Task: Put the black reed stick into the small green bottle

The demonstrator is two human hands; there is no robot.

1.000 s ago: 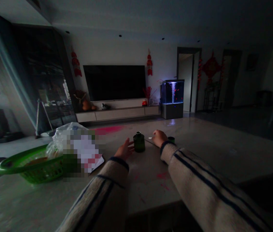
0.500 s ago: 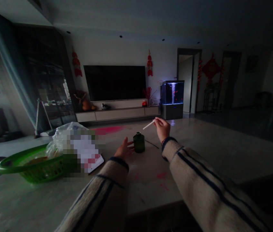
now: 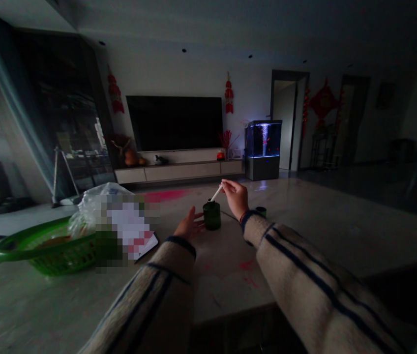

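On the stone-topped table (image 3: 226, 295) of this dim living room, a green plastic basket (image 3: 27, 241) sits at about nine o'clock from where the person stands. A clear plastic bag (image 3: 90, 214) is bunched just beside it, and a pixelated patch (image 3: 114, 241) hides most of what lies next to that, leaving only part of a white sheet (image 3: 144, 246) showing. A pink smear (image 3: 164, 195) stains the far side of the top, around eleven o'clock.

Toward twelve o'clock, the left hand (image 3: 190, 225) lies open with its fingers spread, their tips just beside a dark green jar (image 3: 212, 217); whether they touch it, I cannot tell. The jar stands upright with its mouth uncovered. The hands are apart, with the right hand (image 3: 235, 197) raised just to the jar's right, pinching a thin white stick (image 3: 216, 193) that tilts down and left. Its lower end has reached the jar's mouth, but how far it enters, if at all, cannot be seen from here.

Red spatters (image 3: 247, 265) mark the nearer tabletop, and at about one o'clock a small green cup (image 3: 261, 211) stands with neither hand on it.
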